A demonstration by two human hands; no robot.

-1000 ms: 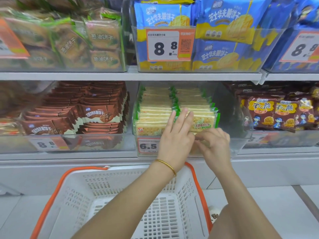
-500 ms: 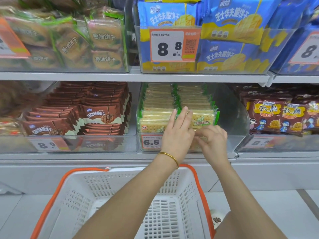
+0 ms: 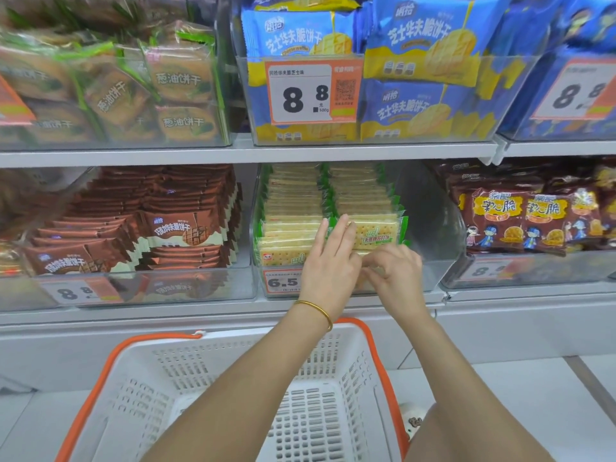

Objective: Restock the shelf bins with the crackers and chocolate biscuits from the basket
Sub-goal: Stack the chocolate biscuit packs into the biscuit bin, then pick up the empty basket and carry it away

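Both hands (image 3: 333, 265) (image 3: 396, 273) unmoved, two cracker rows (image 3: 361, 198)

Left hand (image 3: 333, 261) flat on soda cracker packs (image 3: 376, 231) in clear bin (image 3: 430, 235) tagged 6.5; right hand (image 3: 396, 271) curled at bin front, grip hidden. White basket (image 3: 186, 368) with orange handles below.

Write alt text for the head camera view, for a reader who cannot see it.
A person's left hand lies flat on cracker packs in a clear shelf bin, and the right hand curls its fingers beside it. A white basket with an orange rim stands below.
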